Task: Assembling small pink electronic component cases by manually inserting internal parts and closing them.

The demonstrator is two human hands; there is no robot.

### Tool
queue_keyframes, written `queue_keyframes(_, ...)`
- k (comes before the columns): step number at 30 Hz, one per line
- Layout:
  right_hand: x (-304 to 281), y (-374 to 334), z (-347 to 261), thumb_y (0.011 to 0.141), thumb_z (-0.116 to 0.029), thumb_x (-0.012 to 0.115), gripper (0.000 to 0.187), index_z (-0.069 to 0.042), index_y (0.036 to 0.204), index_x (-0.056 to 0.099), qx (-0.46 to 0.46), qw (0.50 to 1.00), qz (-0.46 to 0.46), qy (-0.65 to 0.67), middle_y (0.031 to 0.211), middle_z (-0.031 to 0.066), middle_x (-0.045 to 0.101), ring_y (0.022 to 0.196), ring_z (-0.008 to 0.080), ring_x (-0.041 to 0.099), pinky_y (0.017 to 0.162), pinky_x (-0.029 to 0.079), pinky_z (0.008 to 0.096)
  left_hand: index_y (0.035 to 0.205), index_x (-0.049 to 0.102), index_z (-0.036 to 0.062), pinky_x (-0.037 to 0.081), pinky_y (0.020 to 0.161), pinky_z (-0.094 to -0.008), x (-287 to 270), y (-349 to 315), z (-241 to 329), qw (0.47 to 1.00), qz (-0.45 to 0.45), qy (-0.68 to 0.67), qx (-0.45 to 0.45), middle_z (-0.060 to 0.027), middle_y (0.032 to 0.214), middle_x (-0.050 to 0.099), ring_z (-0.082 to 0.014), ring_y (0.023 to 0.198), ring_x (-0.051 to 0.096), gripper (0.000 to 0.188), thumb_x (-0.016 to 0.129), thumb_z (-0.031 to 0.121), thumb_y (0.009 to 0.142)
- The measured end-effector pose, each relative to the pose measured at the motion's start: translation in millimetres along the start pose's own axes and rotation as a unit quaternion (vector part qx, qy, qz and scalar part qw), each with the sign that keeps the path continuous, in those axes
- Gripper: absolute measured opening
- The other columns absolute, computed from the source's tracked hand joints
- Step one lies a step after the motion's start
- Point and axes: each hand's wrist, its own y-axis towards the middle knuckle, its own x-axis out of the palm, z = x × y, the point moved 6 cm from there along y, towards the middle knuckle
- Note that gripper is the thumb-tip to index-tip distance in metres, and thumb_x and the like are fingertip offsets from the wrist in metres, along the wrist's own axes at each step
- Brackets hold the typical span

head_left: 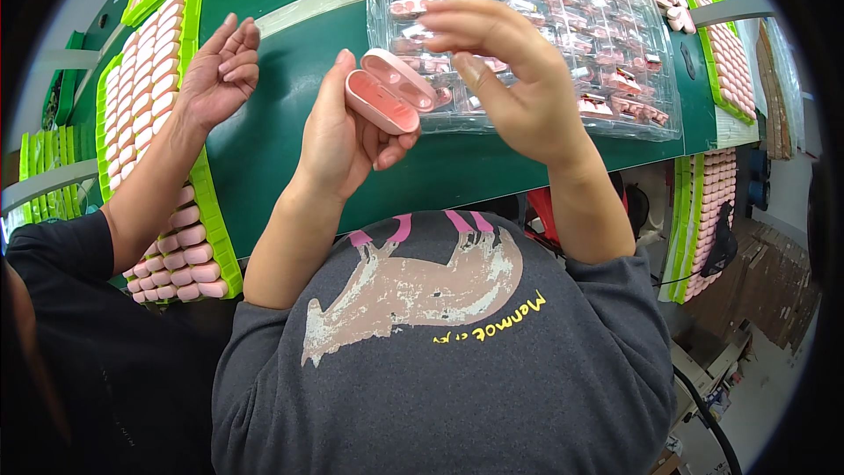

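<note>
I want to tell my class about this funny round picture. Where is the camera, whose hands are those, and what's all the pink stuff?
There is no robot here, just people. The camera sits on somebody's head and looks down; its wide, bendy lens makes everything look curved. The gray shirt belongs to the person wearing it. Their left hand holds a small pink case with its lid open. Their right hand is raised, with nothing visible in it. The hand farther left is another person's. On the green table are a clear plastic tray of small pink parts and lime-green trays with rows of pink pieces.
</note>
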Motion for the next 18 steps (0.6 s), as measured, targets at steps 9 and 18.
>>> queue_keyframes(9, 14.2, -21.5, 10.9, 0.080, -0.017, 0.071, 0.023, 0.000, 0.096, 0.066, 0.130, 0.991, 0.008, 0.036, 0.083, 0.0118, 0.066, 0.071, 0.0202, 0.064, 0.064, 0.051, 0.0287, 0.099, 0.056, 0.0034, 0.033, 0.038, -0.0249, -2.5, 2.5, -7.9, 0.999, 0.019, -0.018, 0.022, -0.0108, 0.068, 0.060, -0.0162, 0.049, 0.050, 0.061, 0.020, 0.052, 0.099)
queue_keyframes(18, -168.1, -77.0, 58.3, 0.084, -0.016, 0.066, 0.018, -0.002, 0.095, 0.069, 0.254, 0.924, 0.209, -0.196, 0.079, 0.0061, 0.068, 0.071, 0.0127, 0.063, 0.064, 0.049, 0.0259, 0.129, 0.041, -0.0122, 0.029, 0.040, -0.0217, -3.3, -1.4, 5.9, 0.998, 0.013, 0.009, 0.057, -0.0112, 0.066, 0.052, -0.0111, 0.044, 0.036, 0.073, 0.017, 0.050, 0.099)
